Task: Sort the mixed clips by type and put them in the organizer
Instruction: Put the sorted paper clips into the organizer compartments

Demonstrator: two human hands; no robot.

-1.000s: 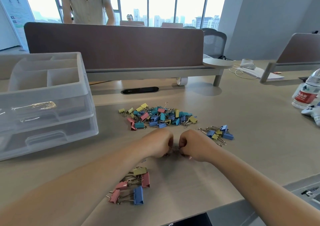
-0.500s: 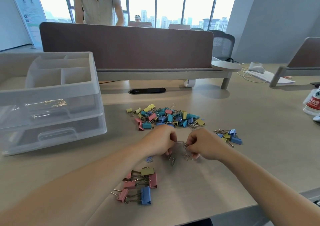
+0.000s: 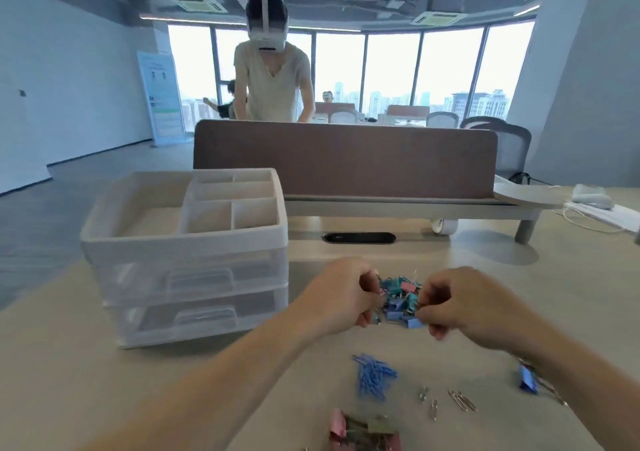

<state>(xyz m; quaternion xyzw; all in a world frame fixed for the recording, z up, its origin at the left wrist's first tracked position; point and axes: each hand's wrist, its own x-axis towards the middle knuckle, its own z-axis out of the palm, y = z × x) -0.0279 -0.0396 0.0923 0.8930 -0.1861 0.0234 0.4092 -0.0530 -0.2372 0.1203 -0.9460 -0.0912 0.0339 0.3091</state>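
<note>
We curl left hand [image 3: 341,295] and right hand [image 3: 460,303] into the mixed pile [image 3: 400,298] in the middle of the tabletop [image 3: 571,295] to tease types apart, what they pinch unclear; sorted blue clips [image 3: 372,374] lie toward the near edge, organizer [image 3: 183,243] by the left edge.

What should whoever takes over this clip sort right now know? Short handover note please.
Hands: the left hand and right hand both have fingers curled at the mixed binder clip pile. What they pinch is hidden.
Place: the organizer stands on the table left of the pile, both drawers shut. No clips are clearly visible in it.
Done: rough groups near the front edge: blue paper clips, a few silver paper clips, pink binder clips, and a blue binder clip by the right forearm.
Left: sort the mixed pile, then move every group into the organizer.
</note>
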